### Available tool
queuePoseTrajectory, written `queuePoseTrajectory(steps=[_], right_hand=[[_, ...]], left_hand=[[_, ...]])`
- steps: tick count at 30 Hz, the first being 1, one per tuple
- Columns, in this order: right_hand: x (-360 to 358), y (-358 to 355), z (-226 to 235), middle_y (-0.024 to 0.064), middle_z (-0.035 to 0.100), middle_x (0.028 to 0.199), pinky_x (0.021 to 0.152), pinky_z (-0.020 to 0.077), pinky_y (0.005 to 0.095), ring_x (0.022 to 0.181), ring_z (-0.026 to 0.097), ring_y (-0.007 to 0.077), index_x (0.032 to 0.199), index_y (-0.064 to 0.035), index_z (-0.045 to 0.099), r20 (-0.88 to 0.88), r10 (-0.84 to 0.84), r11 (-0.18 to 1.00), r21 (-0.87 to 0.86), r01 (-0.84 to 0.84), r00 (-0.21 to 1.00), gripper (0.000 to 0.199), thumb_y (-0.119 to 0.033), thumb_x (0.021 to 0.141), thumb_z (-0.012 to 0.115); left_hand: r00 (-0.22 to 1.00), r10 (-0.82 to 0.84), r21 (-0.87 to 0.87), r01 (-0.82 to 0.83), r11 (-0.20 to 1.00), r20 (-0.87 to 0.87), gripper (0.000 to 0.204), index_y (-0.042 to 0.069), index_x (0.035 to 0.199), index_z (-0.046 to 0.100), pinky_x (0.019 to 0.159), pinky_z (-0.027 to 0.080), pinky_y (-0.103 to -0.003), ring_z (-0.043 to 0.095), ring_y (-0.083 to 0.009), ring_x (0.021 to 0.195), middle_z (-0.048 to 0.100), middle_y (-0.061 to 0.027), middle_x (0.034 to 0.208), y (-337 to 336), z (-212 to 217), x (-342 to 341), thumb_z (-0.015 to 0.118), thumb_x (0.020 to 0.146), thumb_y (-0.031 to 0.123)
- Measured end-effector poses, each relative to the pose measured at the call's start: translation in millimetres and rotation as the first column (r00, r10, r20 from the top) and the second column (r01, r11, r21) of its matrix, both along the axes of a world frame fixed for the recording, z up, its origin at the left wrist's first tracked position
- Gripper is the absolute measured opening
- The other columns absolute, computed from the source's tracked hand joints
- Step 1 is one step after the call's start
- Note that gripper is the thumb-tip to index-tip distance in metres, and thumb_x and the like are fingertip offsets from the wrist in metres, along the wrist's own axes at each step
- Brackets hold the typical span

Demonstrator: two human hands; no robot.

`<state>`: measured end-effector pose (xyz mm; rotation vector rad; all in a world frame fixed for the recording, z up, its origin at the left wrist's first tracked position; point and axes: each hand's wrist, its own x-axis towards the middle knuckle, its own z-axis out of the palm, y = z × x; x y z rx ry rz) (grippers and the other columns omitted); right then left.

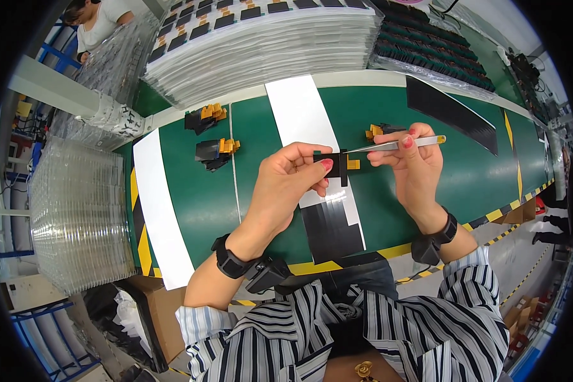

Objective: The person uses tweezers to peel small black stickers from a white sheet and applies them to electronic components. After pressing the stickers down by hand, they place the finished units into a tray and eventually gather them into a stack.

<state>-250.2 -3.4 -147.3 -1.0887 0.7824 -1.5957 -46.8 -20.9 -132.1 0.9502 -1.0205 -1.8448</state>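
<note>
Above the green work mat (248, 191) with its yellow-and-black striped front edge, the left hand (286, 178) pinches a small flat black part with an orange-yellow tab (340, 163) between thumb and fingertips, holding it in the air over the mat. The right hand (410, 159) is closed on slim silver metal tweezers (398, 144), whose tip meets the black part at its upper edge. Both wrists wear black straps.

On the mat directly under the held part lies a long white strip (302, 118), with a stack of black sheets (331, 229) overlapping its near end. Toward the mat's left side sit two small heaps of the same black-and-orange parts (213, 153), one behind the other, and a third small heap (379, 130) lies just behind the right hand. A wide white paper strip (159, 210) runs along the mat's left edge, and a black strip (452, 111) lies slantwise near its far right.

Behind the mat stands a tall pile of white trays holding black parts (261, 38). Left of the mat is a stack of clear plastic trays (76, 210).
</note>
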Motion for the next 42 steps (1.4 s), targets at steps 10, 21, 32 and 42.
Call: queuePoseTrajectory(steps=[10, 21, 32, 42], right_hand=[[3.5, 1.1, 1.3, 0.0219, 0.060, 0.091, 0.065, 0.0542, 0.0330, 0.075, 0.063, 0.0279, 0.101, -0.0052, 0.037, -0.032, -0.061, 0.998, -0.038, 0.060, 0.998, 0.015, -0.015, 0.093, 0.045], [20.4, 18.0, 9.7, 0.0092, 0.058, 0.079, 0.054, 0.0384, 0.0237, 0.070, 0.053, 0.0171, 0.090, 0.0030, 0.060, -0.641, -0.423, 0.859, -0.508, 0.059, 0.640, 0.010, 0.002, 0.081, 0.058], [20.5, 20.0, 2.6, 0.0088, 0.057, 0.078, 0.051, 0.0362, 0.0216, 0.063, 0.049, 0.0122, 0.090, 0.0038, 0.061, -0.643, -0.306, 0.934, -0.347, 0.090, 0.702, 0.014, 0.006, 0.077, 0.062], [20.2, 21.2, 5.9, 0.0073, 0.056, 0.078, 0.048, 0.0337, 0.0205, 0.061, 0.047, 0.0090, 0.088, 0.0029, 0.060, -0.675, -0.291, 0.935, -0.352, 0.051, 0.678, 0.011, 0.005, 0.077, 0.062]], left_hand=[[0.998, -0.055, 0.055, 0.057, 0.997, -0.026, 0.018, -0.003, 0.099, 0.059, 0.056, 0.049, -0.023, 0.056, -0.0098, 0.062, 0.055, -0.0022, 0.070, -1.7, 0.3, 2.2, 0.060, 0.082, 0.003], [0.967, 0.050, 0.145, -0.013, 0.989, -0.250, 0.010, 0.002, 0.088, 0.046, 0.078, 0.055, -0.032, 0.063, -0.0163, 0.075, 0.058, -0.0072, 0.082, 6.7, -0.3, -10.3, 0.054, 0.084, -0.002], [0.993, 0.019, -0.112, -0.032, 0.993, -0.116, 0.011, 0.001, 0.087, 0.049, 0.080, 0.052, -0.029, 0.060, -0.0139, 0.086, 0.058, -0.0074, 0.090, 15.5, -6.4, -15.2, 0.058, 0.082, -0.002], [0.814, 0.409, -0.718, 0.015, 0.696, 0.413, 0.008, 0.009, 0.080, 0.068, 0.067, 0.041, -0.027, 0.053, -0.0159, 0.079, 0.062, -0.0028, 0.084, 17.6, 0.1, -12.6, 0.071, 0.072, 0.008]])
